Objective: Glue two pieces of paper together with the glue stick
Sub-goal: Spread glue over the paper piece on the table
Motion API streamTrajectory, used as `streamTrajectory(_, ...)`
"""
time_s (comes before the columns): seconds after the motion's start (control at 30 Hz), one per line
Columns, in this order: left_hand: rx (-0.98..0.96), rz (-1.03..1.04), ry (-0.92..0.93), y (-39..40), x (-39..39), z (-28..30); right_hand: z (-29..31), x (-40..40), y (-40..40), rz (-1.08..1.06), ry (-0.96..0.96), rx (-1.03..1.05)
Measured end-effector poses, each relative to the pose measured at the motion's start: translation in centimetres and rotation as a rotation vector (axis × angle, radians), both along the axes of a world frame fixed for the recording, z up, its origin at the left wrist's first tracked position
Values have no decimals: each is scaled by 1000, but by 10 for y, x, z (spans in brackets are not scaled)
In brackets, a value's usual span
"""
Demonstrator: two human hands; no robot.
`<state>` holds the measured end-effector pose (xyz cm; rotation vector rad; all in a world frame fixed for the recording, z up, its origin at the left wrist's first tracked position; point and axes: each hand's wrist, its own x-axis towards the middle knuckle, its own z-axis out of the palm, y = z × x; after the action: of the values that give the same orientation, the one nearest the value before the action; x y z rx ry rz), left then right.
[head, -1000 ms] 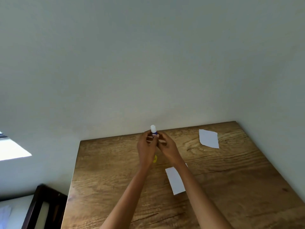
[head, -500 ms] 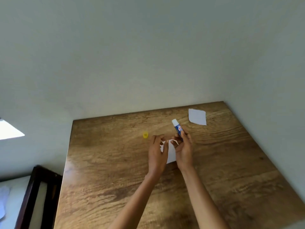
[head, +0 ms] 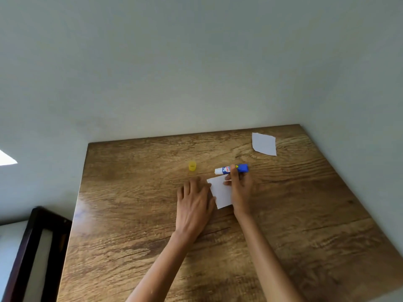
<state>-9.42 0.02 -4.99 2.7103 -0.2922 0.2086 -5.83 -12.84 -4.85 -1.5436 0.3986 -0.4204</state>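
A white piece of paper (head: 222, 191) lies on the wooden table (head: 135, 214) between my hands. My left hand (head: 195, 203) lies flat beside it, fingers straight, touching the paper's left edge. My right hand (head: 239, 188) grips a blue-and-white glue stick (head: 225, 170), which points left, its white tip bare, just above the paper's far edge. The yellow cap (head: 192, 166) stands on the table to the left of the stick. A second white paper (head: 263, 144) lies at the far right corner.
Grey walls border the table at the back and right. A dark wooden frame (head: 28, 253) stands off the table's left edge. Bare wood stretches across the near half of the table around my forearms.
Both hands came down from holding the stick upright in the air. My left hand let go and flattened beside the paper; my right hand tilted the stick sideways over it.
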Motion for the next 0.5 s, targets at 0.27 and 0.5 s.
streamTrajectory(0.27, 7, 18, -32, -2, 0, 0, -4, -2, 10, 104, 22, -429)
streamTrajectory(0.5, 26, 14, -4, -1, 0, 2, -3, -4, 11, 61, 49, -503)
